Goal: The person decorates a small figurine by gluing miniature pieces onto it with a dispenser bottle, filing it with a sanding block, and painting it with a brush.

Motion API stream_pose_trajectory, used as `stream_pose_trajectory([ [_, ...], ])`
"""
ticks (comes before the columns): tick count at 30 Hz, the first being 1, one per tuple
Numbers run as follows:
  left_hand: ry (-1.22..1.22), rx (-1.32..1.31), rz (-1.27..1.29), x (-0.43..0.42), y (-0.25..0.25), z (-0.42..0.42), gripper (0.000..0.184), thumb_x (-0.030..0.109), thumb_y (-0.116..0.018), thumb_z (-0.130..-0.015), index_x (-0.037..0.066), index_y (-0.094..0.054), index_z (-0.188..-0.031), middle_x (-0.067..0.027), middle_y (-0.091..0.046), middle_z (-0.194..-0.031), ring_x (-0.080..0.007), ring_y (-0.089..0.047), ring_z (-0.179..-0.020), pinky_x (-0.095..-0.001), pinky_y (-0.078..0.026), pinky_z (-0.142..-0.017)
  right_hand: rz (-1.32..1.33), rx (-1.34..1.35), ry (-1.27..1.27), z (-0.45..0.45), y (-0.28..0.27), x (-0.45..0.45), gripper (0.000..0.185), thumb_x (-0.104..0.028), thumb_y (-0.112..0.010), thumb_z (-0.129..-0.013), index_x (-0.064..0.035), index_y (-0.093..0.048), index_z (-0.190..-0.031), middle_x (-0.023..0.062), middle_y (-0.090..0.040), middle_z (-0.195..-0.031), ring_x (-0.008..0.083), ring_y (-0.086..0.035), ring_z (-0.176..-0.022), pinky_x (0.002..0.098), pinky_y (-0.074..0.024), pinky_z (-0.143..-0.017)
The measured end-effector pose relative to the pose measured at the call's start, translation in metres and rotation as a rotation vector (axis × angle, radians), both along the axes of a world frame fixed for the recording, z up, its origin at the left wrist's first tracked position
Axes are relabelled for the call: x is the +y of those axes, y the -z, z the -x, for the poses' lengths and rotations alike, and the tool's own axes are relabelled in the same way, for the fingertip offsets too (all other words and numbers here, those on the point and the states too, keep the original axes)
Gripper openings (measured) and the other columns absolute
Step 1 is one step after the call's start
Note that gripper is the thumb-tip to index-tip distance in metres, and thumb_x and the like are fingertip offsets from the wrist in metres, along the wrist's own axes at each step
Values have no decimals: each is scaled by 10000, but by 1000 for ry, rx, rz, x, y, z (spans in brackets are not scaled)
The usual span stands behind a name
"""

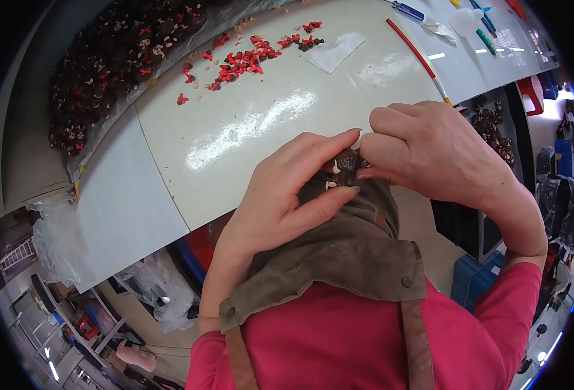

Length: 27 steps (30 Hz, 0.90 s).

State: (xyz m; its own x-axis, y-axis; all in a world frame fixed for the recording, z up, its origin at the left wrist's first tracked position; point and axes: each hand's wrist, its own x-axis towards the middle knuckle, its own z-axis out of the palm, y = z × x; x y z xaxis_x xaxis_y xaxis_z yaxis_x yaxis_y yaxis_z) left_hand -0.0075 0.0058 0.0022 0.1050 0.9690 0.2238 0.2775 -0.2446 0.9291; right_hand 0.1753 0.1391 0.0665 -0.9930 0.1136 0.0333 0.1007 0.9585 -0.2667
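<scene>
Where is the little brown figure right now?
In the head view, the little brown figure is just right of centre, between the left hand and the right hand, near the apron.

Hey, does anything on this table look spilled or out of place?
Nothing looks clearly damaged. The untidiest spot is the small red pieces, strewn loosely across the tabletop, with one stray piece apart from the main cluster. The rumpled white scrap to their right also looks slightly stray.
</scene>
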Motion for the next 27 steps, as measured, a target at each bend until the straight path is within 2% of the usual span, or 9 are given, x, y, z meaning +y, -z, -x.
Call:
stream_pose_trajectory([
  [16, 16, -4, 8, 0, -1, 1, 523, 132, -691, -818, 46, -531, -1308, -99, -586, -953, -213, -594, -818, -301, -487, -715, 4, -5, -3, 0, 0, -1, 229, -228, -674, -796, -70, -514, -842, 64, -526, -769, 255, -619, -735, 370, -499, -585],
  [27, 5, -139, 75, -3, -2, -1, 474, 128, -689, -839, 40, -536, -1278, -102, -596, -1031, -211, -612, -894, -305, -507, -794, 17, 94, 34, -1, 9, -4, 230, -246, -658, -820, -77, -503, -824, 60, -515, -743, 252, -611, -700, 365, -493, -558],
])
